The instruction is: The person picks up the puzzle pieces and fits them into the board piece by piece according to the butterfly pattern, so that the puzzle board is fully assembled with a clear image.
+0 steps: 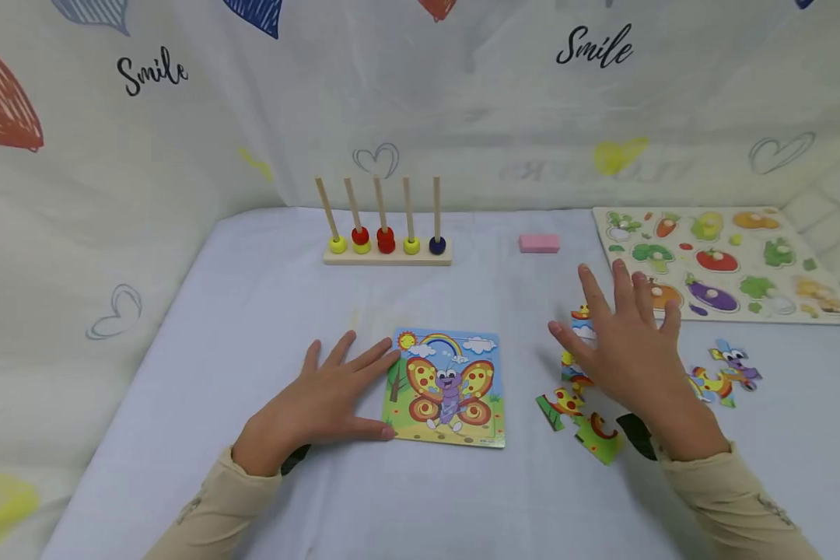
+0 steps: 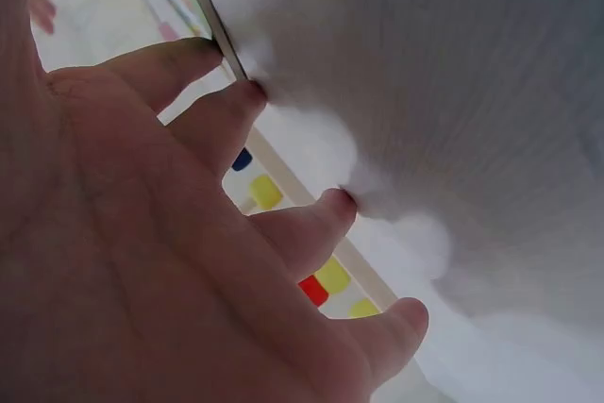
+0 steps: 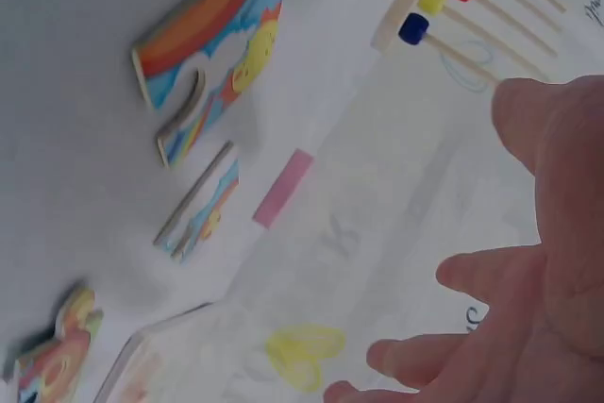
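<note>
A square butterfly puzzle board (image 1: 449, 389) lies flat in the middle of the table. My left hand (image 1: 322, 400) spreads at its left side, thumb and a fingertip touching the edge; the left wrist view shows fingertips against the board's thin edge (image 2: 209, 8). Over on the right, my right hand (image 1: 633, 358) hovers with fingers spread above loose jigsaw pieces, holding nothing. Green-and-yellow pieces (image 1: 600, 439) lie near its wrist, and others (image 1: 738, 364) lie to its right. The hand partly hides some. In the right wrist view, a rainbow piece (image 3: 222, 40) lies apart from the fingers.
An abacus (image 1: 388, 260) with pegs and coloured beads stands at the back. To its right lies a pink block (image 1: 539, 243). A vegetable peg board (image 1: 724, 264) fills the back right corner. Printed cloth (image 1: 462, 101) hangs behind the table.
</note>
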A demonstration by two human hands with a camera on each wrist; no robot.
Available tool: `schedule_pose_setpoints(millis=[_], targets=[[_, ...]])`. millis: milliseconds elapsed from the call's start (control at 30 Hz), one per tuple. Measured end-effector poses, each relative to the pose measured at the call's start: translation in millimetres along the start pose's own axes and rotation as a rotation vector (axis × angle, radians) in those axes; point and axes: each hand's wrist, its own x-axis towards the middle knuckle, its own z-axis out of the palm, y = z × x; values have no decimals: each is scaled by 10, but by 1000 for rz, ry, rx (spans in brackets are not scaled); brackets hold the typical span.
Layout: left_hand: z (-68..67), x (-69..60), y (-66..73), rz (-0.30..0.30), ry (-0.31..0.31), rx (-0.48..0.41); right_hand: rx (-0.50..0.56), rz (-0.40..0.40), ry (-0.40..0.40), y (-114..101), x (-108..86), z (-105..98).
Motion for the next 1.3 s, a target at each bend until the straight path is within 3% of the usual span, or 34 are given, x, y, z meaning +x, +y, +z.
schedule_pose_setpoints(millis=[467, 767, 1100, 1300], targets=[[-24, -16, 41, -16, -12, 10, 78, -95, -68, 270, 157, -109], [-12, -20, 50, -22, -5, 29, 106, -87, -188, 336, 67, -48], [-30, -8, 74, -30, 0, 45, 143, -206, -168, 417, -99, 87], [-34, -11, 78, -31, -5, 45, 149, -181, -181, 393, -122, 107]])
